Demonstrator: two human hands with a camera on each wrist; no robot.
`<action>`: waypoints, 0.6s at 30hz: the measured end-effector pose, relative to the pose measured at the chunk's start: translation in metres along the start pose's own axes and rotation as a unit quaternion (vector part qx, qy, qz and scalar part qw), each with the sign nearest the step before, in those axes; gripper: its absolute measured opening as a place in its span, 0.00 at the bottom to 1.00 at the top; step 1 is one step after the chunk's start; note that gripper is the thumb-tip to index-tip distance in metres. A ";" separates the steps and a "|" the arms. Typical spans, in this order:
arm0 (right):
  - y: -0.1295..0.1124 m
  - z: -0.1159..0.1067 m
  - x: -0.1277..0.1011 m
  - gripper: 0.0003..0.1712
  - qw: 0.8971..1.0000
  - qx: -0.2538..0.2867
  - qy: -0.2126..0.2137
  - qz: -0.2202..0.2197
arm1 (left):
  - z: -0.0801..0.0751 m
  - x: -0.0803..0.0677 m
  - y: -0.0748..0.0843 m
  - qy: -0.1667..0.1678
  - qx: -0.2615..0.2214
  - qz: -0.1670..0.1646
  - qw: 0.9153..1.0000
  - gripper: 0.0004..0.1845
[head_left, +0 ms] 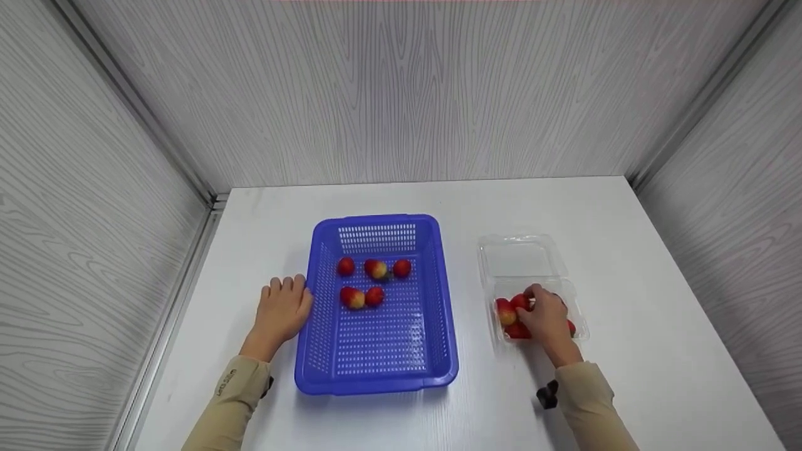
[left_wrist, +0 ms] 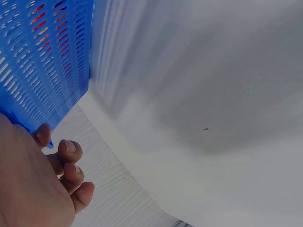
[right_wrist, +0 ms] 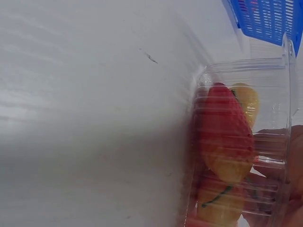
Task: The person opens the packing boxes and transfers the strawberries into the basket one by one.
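Observation:
A blue plastic basket [head_left: 442, 300] with perforated walls holds several red-and-yellow strawberries [head_left: 376, 269]. My left hand [head_left: 282, 310] grips its left rim; in the left wrist view the index finger touches the rim's underside, the other fingers are loosely bent and the thumb is hidden. To the right lies a clear hinged plastic box [head_left: 579, 313], its lid folded back, with several strawberries [right_wrist: 225, 135] inside. My right hand [head_left: 546, 319] reaches into this box, thumb and fingers around a strawberry [head_left: 520, 301]. The hand covers part of the box's contents.
Both containers stand on a white table [head_left: 470, 407], with a gap between them. Grey wood-grain panels [head_left: 388, 94] enclose the table at the back and on both sides. The box's open lid [head_left: 520, 258] lies toward the back panel.

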State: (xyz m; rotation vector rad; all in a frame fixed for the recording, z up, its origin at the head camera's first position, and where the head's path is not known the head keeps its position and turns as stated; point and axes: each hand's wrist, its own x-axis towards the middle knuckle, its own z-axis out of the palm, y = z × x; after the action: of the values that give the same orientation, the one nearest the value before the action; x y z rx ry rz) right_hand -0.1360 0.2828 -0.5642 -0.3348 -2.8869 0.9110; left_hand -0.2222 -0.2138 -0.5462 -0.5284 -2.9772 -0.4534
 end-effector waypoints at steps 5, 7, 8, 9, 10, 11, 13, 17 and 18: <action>0.002 -0.002 0.002 0.25 0.999 -0.016 -0.039 0.015 | 0.001 -0.001 0.001 0.000 -0.004 0.001 1.000 0.13; 0.003 -0.001 0.003 0.27 0.998 -0.026 -0.053 0.019 | 0.001 -0.001 0.001 -0.005 -0.004 -0.001 1.000 0.13; 0.003 -0.001 0.003 0.27 0.998 -0.030 -0.058 0.020 | 0.001 -0.001 0.001 -0.006 -0.004 -0.002 1.000 0.13; 0.003 -0.001 0.003 0.27 0.997 -0.033 -0.061 0.023 | 0.001 -0.001 0.001 -0.007 -0.004 -0.003 1.000 0.13; 0.004 -0.001 0.003 0.27 0.997 -0.033 -0.063 0.024 | 0.001 -0.001 0.001 -0.008 -0.004 -0.003 1.000 0.13; 0.004 -0.001 0.003 0.27 0.997 -0.031 -0.064 0.026 | 0.000 -0.001 0.001 -0.009 -0.004 -0.004 1.000 0.13; 0.003 -0.002 0.002 0.28 0.998 -0.020 -0.059 0.030 | 0.000 -0.001 0.002 -0.006 -0.005 -0.004 1.000 0.13; 0.000 -0.006 -0.001 0.29 0.999 0.005 -0.043 0.034 | 0.000 -0.001 0.002 0.006 -0.002 0.001 1.000 0.12; -0.002 -0.007 -0.001 0.29 0.999 0.010 -0.037 0.035 | 0.000 -0.001 0.001 0.009 0.001 0.003 1.000 0.11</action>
State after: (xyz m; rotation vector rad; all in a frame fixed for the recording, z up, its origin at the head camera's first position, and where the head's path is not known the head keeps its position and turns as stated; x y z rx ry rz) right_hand -0.1337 0.2852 -0.5576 -0.4126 -2.9470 0.9839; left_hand -0.2208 -0.2128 -0.5459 -0.5308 -2.9586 -0.4521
